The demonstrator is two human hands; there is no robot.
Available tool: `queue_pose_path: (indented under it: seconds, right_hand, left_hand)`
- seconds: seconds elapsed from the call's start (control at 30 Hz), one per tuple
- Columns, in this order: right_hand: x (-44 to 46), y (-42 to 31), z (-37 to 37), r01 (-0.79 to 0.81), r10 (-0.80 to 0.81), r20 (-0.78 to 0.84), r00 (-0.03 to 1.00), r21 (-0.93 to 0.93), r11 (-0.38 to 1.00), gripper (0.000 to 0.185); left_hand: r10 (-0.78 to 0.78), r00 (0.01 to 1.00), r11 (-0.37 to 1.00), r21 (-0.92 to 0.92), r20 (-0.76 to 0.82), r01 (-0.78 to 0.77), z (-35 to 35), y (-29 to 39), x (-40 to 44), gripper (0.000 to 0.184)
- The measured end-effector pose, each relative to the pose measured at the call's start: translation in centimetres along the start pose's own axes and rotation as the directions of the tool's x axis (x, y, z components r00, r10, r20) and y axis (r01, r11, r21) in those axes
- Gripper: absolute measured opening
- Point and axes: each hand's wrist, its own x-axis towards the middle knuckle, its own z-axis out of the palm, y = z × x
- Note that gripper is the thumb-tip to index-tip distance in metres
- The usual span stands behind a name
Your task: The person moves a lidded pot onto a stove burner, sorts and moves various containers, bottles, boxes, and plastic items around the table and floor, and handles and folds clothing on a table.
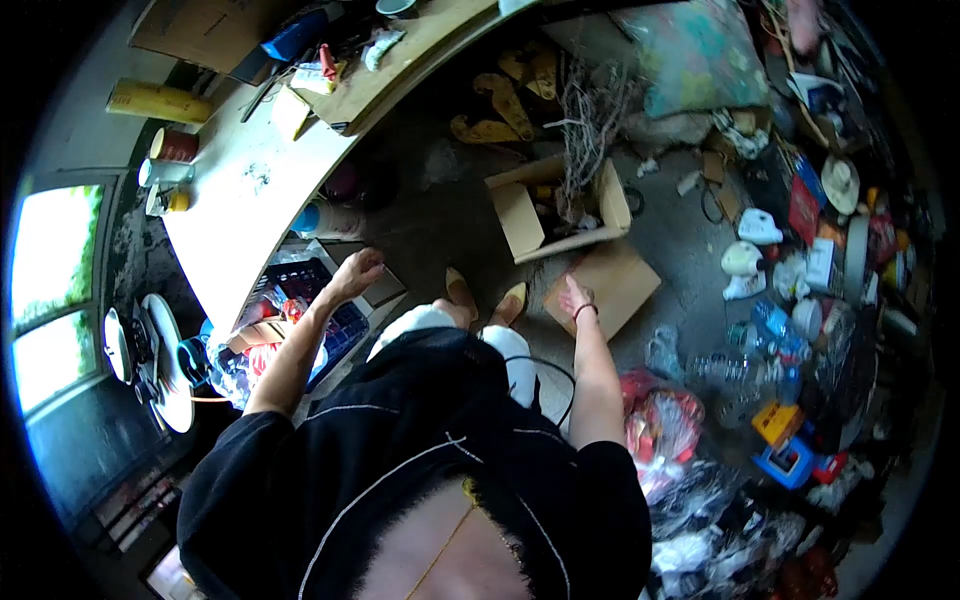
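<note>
My left hand is raised over the edge of a flat cardboard piece beside a dark blue crate; its fingers look curled, and what they hold, if anything, is too small to make out. My right hand is above a flat brown cardboard piece, fingers stretched and nothing visible in them. Just beyond that piece stands an open cardboard box with dry twigs sticking up from it.
A long table with jars and papers curves along the left. Plastic bottles, a filled red bag and mixed clutter cover the right side. A colourful cushion-like item lies at the back.
</note>
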Motion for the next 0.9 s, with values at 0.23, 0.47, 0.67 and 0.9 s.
queue_pose_path:
  seconds: [0.23, 0.47, 0.67, 0.9]
  right_hand:
    - [11.5, -1.2, 4.1, -0.075, 0.069, -0.065, 0.996, -0.099, 0.992, 0.078]
    - [21.6, -0.7, 6.3, -0.080, 0.123, -0.117, 0.986, 0.323, 0.943, 0.061]
    - [23.3, -2.0, 7.0, -0.116, 0.184, -0.207, 0.961, 0.300, 0.947, 0.041]
    - [18.7, -4.5, 10.7, 0.133, -0.092, -0.158, 0.983, 0.274, 0.952, 0.045]
  left_hand:
    - [-0.197, 0.965, 0.978, 0.038, -0.171, 0.206, -0.1, -9.2, -3.4, 0.023]
    - [-0.461, 0.876, 0.870, 0.124, -0.144, 0.478, 2.6, -13.3, -7.9, 0.022]
    - [-0.543, 0.823, 0.805, 0.174, -0.167, 0.567, 4.7, -16.3, -10.2, 0.024]
    - [-0.483, 0.866, 0.874, -0.019, -0.128, 0.485, 6.8, -17.0, -11.5, 0.025]
